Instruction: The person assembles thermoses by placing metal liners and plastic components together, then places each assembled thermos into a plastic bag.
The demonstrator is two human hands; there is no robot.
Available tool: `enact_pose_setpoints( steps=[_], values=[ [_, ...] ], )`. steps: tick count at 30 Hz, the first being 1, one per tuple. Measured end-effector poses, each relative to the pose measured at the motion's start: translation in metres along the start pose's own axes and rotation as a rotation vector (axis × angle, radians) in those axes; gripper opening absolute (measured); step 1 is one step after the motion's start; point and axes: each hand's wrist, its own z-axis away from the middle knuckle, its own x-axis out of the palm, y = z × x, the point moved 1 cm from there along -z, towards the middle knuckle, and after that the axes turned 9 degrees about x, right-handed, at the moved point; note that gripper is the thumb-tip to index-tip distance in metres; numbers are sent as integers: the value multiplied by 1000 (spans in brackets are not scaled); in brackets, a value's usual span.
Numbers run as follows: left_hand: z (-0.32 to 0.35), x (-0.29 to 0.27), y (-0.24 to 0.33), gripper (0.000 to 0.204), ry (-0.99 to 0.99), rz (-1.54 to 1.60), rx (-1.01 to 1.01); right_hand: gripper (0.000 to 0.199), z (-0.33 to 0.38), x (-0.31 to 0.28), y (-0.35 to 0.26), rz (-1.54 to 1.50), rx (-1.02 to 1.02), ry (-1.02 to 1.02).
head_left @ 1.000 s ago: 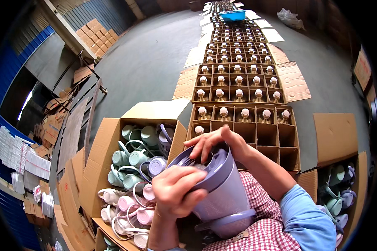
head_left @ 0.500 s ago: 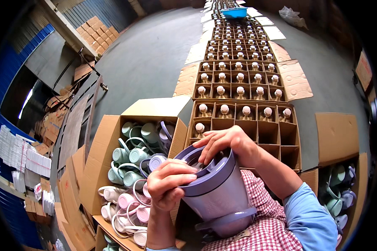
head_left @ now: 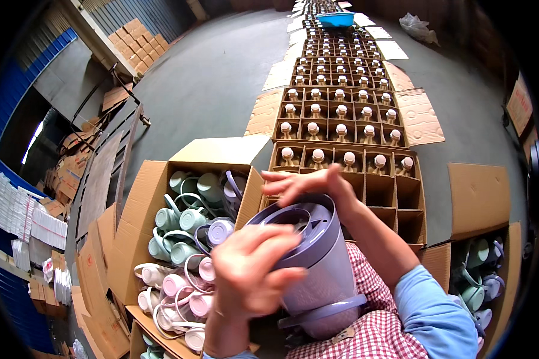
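Note:
A large lavender plastic jug-like body (head_left: 317,280) leans in front of my checked apron, its open mouth tilted up. A darker purple rim circles the mouth, with a ring-shaped part (head_left: 293,222) seated inside. My left hand (head_left: 251,272), smeared by motion, is at the near left side of the rim with its fingers apart. Above the far rim, my right hand (head_left: 308,184) spreads its fingers and holds nothing. A lavender band or handle (head_left: 326,311) wraps the lower end of the body.
At left, an open carton (head_left: 141,239) holds mint, lavender and pink cup-shaped pieces with loops. Ahead, divided cartons (head_left: 347,145) of pale-capped bottles stretch away in a row, with a blue basin (head_left: 335,20) far along it. Another carton (head_left: 509,287) of cup-shaped pieces stands at right.
Both hands have lifted their fingers out of the jug-like body's mouth. The right hand has risen over the far rim; the left has come nearer and lower. The inner ring shows more fully.

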Motion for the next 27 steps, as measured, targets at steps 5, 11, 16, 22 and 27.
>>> enact_pose_setpoints(
  steps=[5, 11, 16, 22, 27],
  values=[
    [13, 4, -6, 24, 51, 59, 76, 92, 3, 3, -8, 98, -72, -149],
    [-3, -7, -6, 28, -35, -25, 107, 94, -4, -2, 6, -1, 3, -67],
    [1, 15, 1, 31, 44, -99, 52, 100, -4, 2, 8, -59, 1, -141],
    [13, -7, -28, 49, 40, 321, 43, 104, 2, -1, -14, -4, 139, -69],
    [-9, 18, 2, 31, -47, -237, 46, 103, -1, 0, 10, -295, 235, -163]
  ],
)
